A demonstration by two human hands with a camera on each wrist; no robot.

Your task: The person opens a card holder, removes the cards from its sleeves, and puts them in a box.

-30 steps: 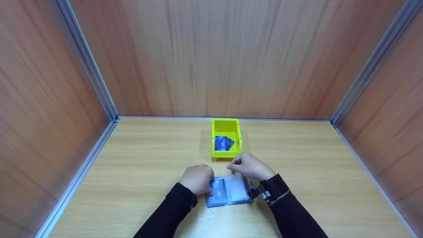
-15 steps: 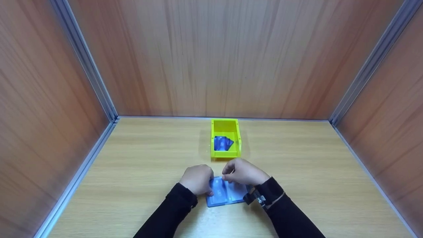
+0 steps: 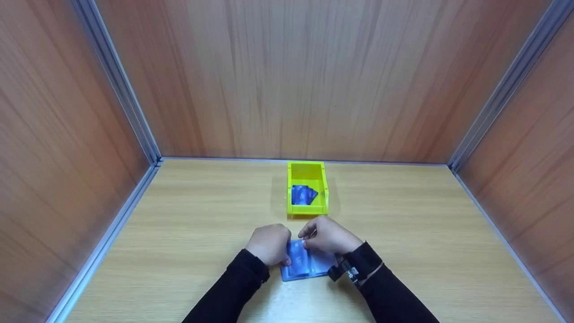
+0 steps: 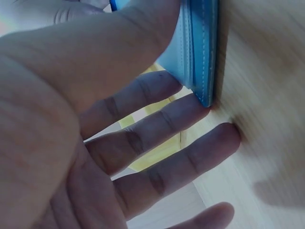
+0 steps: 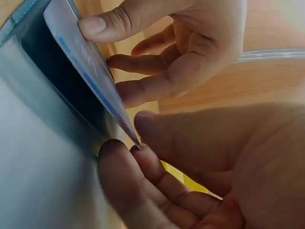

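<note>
Card wallet [image 3: 301, 265], blue, open flat on tabletop [image 3: 188, 251]. Left hand [image 3: 269, 243] grips its left edge, thumb on top, steadying it. Right hand [image 3: 327, 235] pinches a card [image 5: 90, 62] at the pocket mouth. Yellow bin [image 3: 324, 195] with cards just beyond both hands.
</note>
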